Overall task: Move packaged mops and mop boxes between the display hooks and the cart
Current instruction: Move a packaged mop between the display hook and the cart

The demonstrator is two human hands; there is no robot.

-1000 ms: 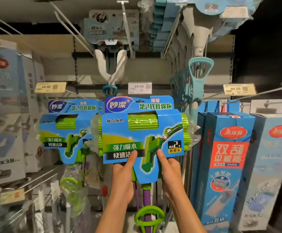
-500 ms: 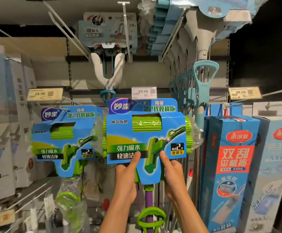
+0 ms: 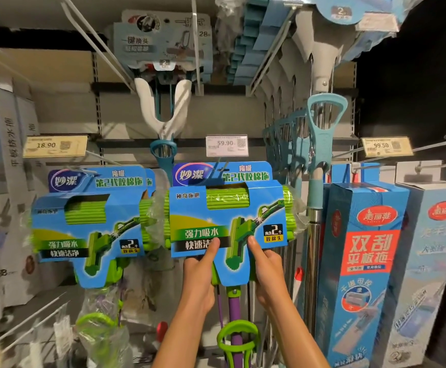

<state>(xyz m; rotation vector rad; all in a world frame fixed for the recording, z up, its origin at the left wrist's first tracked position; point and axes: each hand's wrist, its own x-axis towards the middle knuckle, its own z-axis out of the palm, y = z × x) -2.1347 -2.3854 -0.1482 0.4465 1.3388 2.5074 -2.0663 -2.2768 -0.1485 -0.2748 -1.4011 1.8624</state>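
A packaged sponge mop [image 3: 227,208] with a blue card sleeve, green sponge head and purple handle hangs in front of the display, its card top at a hook below the 59.90 price tag. My left hand [image 3: 199,269] grips the bottom of the sleeve, thumb on the front. My right hand [image 3: 265,266] grips the same sleeve on the right, thumb on the front. A second identical packaged mop [image 3: 89,227] hangs on a hook to the left. Blue mop boxes [image 3: 360,261] hang on hooks to the right.
Teal-handled mops [image 3: 320,144] hang in a row just right of the held mop. A white-forked mop [image 3: 163,107] hangs above centre. Grey boxes [image 3: 1,197] fill the left shelf. Bare hook rods [image 3: 91,38] jut out overhead and at lower left. Price tags line the rail.
The held mop has shifted slightly right and down in view, toward the hook under the 59.90 tag. Both hands keep the same grip on the sleeve.
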